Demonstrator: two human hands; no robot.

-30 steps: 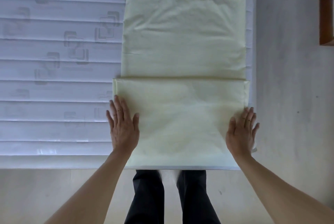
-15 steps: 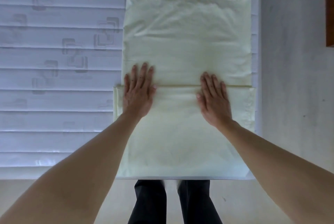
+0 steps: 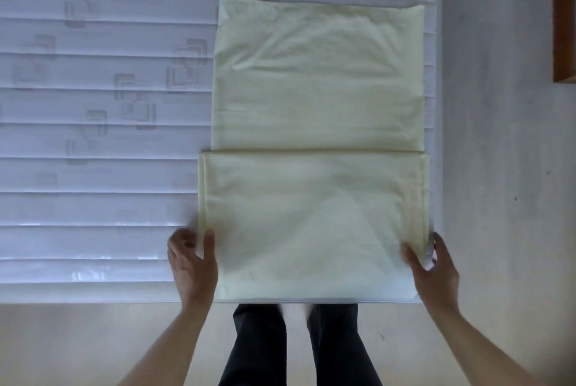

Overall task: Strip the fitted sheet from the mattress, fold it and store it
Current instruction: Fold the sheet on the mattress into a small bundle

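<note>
The pale fitted sheet point(image 3: 318, 142), folded, lies on the bare mattress point(image 3: 93, 136) at centre frame. The left hand point(image 3: 193, 264) pinches its lower-left edge, thumb on top; the right hand point(image 3: 433, 270) pinches its lower-right edge likewise.

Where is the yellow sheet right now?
In the head view, the folded sheet lies on the mattress, at its near right corner, with the left hand and right hand gripping its near sides.

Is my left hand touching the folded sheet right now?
Touching. The head view shows the left hand with its thumb lying on top of the folded sheet's left edge.
</note>
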